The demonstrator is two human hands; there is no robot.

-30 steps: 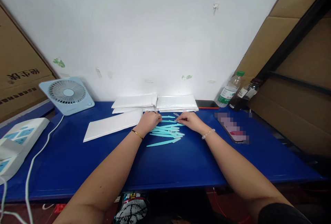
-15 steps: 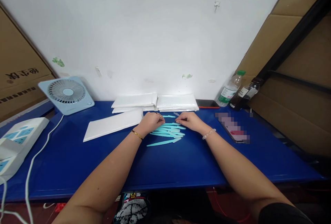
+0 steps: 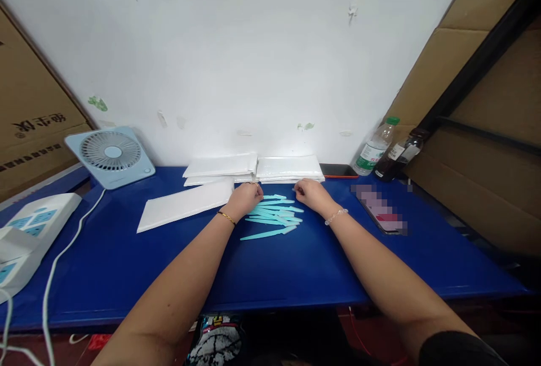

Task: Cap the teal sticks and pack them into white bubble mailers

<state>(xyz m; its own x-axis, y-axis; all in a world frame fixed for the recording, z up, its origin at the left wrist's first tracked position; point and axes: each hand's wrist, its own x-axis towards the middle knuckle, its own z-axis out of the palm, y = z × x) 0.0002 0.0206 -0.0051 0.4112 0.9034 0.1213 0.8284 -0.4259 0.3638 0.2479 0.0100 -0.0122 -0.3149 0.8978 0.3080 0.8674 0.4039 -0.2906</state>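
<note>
Several turquoise eyebrow razors (image 3: 269,235) lie in a loose row on the blue table, their handles to the left and blade ends to the right. My left hand (image 3: 246,198) is closed at the far left of the row, its fingertips pinching the handle end of the farthest razor (image 3: 275,197). Across from it, my right hand (image 3: 313,194) is closed in a pinch just beyond the blade ends. A tiny pale piece shows at its fingertips, mostly hidden, too small to name. A white padded envelope (image 3: 181,205) lies partly behind my left hand.
Stacks of white padded envelopes (image 3: 289,168) stand against the wall. On the left are a blue fan (image 3: 112,155) and a power strip (image 3: 38,231). A dark phone (image 3: 338,171), another phone (image 3: 382,211) and two bottles (image 3: 374,149) are on the right.
My right hand has drawn slightly back to the right from the razors, fingers more curled. The clear strip at its fingertips is now mostly hidden. My left hand has shifted slightly left.
</note>
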